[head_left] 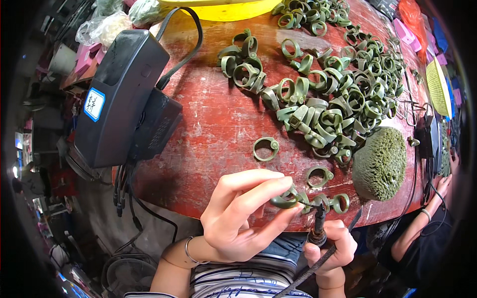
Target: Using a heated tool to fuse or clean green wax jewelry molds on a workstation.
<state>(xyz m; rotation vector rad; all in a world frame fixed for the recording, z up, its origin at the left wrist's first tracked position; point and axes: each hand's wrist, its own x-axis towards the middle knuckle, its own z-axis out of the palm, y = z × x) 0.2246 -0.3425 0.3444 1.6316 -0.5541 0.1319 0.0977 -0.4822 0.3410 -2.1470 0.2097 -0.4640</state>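
Nearest us, our right hand (pixel 332 247) grips a dark pen-like tool (pixel 318 229); our left hand (pixel 238 218) pinches a green ring (pixel 284 200) near its tip, over the red table's (pixel 198 144) near edge. Beyond, a porous green block (pixel 382 164), then heaped rings (pixel 343 107).

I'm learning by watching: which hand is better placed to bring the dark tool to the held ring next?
Probably the right hand: it holds the dark tool close beside the green ring that the left hand pinches.
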